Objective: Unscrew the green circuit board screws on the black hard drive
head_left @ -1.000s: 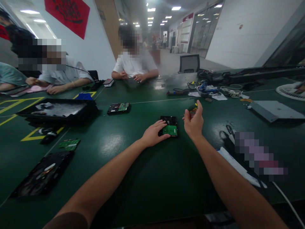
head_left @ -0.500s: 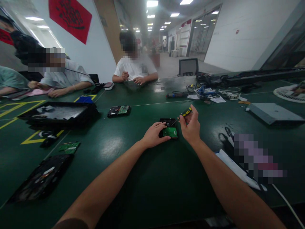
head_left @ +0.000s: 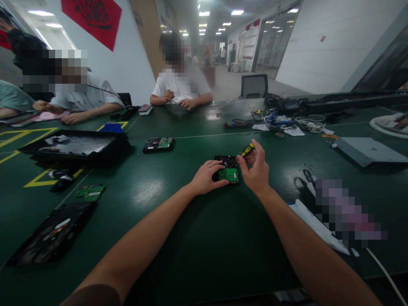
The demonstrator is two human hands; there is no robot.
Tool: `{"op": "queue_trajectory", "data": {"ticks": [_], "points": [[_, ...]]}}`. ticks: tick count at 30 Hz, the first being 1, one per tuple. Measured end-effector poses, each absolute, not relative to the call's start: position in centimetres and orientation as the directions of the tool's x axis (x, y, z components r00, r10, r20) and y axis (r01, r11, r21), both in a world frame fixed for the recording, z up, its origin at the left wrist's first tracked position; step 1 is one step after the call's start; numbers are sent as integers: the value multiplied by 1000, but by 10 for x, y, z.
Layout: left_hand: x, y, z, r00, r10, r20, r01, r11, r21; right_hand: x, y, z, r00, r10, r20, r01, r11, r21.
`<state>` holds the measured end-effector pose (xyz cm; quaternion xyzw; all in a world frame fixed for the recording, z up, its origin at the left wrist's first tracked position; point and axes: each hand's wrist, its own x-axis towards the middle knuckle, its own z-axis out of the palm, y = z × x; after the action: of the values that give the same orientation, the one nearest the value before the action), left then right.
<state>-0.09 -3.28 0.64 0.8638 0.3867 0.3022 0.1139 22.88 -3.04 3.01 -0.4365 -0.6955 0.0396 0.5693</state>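
Note:
A hard drive with a green circuit board lies flat on the green table in front of me. My left hand grips its left side, thumb along the near edge and fingers over the far part. In my right hand is a screwdriver with a yellow and black handle, held slantwise between thumb and fingers. Its shaft points down and left at the black far part of the drive. Whether the tip sits in a screw is too small to tell.
Another hard drive lies farther left. Near the left edge are an opened black casing and a loose green board. A black tray stands behind them. Cables and a grey metal box lie to the right. Co-workers sit opposite.
My view has tilted slightly. The screwdriver handle has shifted a little left and down relative to the hard drive. My left hand keeps its grip on the drive.

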Motion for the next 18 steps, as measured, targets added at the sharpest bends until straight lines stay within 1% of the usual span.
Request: {"op": "queue_trajectory", "data": {"ticks": [8,18], "points": [[-1,-33,5,530,729,434,594,-684,423,229,-30,29,-21,653,757,597,616,-515],[-2,-32,2,532,750,392,622,-661,420,230,-29,28,-20,673,740,578,611,-541]]}}
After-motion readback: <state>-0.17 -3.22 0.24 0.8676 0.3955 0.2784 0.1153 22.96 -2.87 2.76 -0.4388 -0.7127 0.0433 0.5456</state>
